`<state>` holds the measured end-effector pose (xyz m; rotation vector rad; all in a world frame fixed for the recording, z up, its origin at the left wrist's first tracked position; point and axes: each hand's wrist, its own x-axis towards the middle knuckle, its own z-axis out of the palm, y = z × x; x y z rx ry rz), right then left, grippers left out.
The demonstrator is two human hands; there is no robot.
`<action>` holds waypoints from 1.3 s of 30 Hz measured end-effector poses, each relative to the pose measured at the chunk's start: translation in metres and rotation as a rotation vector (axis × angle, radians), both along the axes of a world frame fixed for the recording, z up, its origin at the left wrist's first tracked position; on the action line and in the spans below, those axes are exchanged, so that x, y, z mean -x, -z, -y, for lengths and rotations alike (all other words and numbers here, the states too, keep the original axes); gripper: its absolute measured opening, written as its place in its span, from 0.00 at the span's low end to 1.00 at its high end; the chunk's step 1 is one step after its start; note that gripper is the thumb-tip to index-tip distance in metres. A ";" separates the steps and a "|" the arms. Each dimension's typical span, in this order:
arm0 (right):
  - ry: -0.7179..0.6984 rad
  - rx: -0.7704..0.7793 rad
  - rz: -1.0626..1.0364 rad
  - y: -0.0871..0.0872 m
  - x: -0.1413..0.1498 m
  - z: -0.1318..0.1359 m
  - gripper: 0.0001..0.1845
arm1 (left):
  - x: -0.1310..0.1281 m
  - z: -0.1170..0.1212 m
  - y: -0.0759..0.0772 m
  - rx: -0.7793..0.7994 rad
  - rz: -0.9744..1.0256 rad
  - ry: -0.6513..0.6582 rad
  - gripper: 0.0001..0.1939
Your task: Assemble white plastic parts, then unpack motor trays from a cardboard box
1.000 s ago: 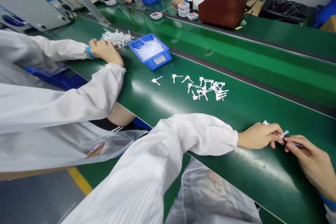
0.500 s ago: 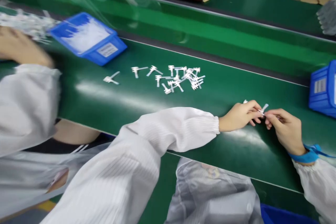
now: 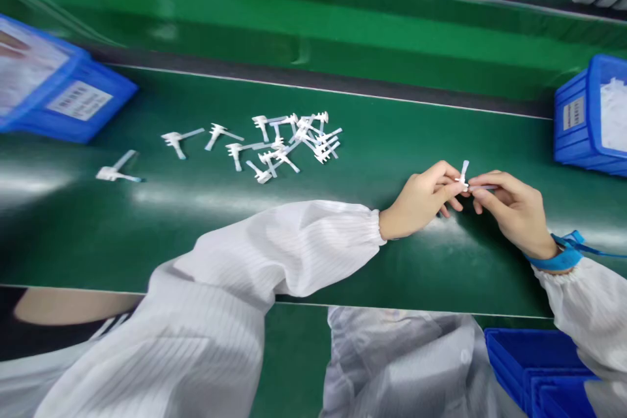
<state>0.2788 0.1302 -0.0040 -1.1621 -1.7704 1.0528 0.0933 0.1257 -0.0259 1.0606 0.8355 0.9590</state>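
The left bin (image 3: 110,91), blue and labelled, is cut off by the edge of the view and holds white pieces (image 3: 29,72), with what looks like fingertips blurred over them. The right bin (image 3: 568,144), also blue and labelled, holds a white heap (image 3: 614,114) too small to sort into shapes. Below the table's near edge sit low bins (image 3: 533,349); I cannot tell what is in them.

The part (image 3: 462,179), small and white, is in the fingertips of the left hand (image 3: 424,199), over the right side of the table (image 3: 196,235). Its pale arm points away from the person, leaning slightly right. The right hand (image 3: 522,209) pinches a thin strip (image 3: 484,187) lying nearly crosswise, its long axis towards the part (whether they join is hidden by the fingers). The hands are close together, fingertips meeting or nearly so, each closed on its piece.

Other parts (image 3: 281,152) like it lie left of the hands, most overlapping in a cluster, a few apart, their arms pointing many ways. Behind runs a dark strip (image 3: 343,85), then a green belt (image 3: 343,26). The left sleeve (image 3: 294,248) covers some of the table's near side; a blue band (image 3: 553,261) circles the right wrist.
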 end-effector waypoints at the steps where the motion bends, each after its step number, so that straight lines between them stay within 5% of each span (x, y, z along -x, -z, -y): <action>1: 0.009 -0.007 0.002 0.000 0.000 0.000 0.09 | 0.000 0.000 0.000 -0.007 0.001 0.004 0.06; 24: -0.025 -0.114 -0.006 0.003 0.002 0.003 0.03 | 0.005 0.005 0.000 -0.125 -0.097 0.036 0.08; 33: -0.031 -0.135 -0.001 0.006 0.007 0.008 0.03 | 0.007 0.009 0.000 -0.354 -0.327 -0.026 0.09; 39: 0.032 -0.248 0.071 0.007 0.016 0.016 0.05 | 0.009 0.015 0.005 -0.649 -0.487 -0.152 0.09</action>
